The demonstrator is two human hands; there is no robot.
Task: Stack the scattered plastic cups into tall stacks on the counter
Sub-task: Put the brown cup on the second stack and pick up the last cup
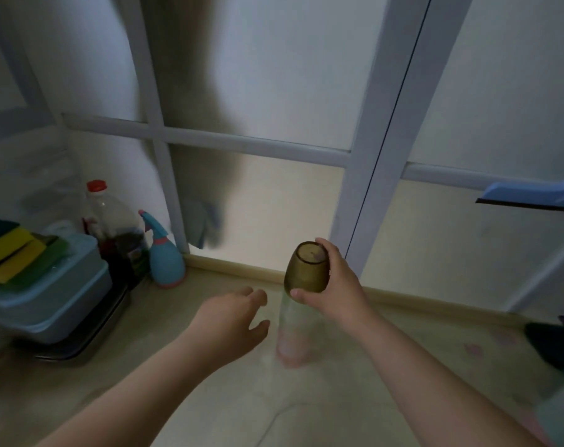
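My right hand grips an olive-green translucent plastic cup, held upside down with its base toward the camera. The cup sits on or just above the top of a blurred stack of pale clear and pinkish cups that stands on the counter; whether the two touch I cannot tell. My left hand hovers just left of the stack with its fingers spread, holding nothing.
A light blue plastic container with yellow-green sponges on top stands at the left on a metal tray. Behind it are a dark-liquid bottle with a red cap and a blue spray bottle. A frosted window rises behind the counter. Dark items lie at the right edge.
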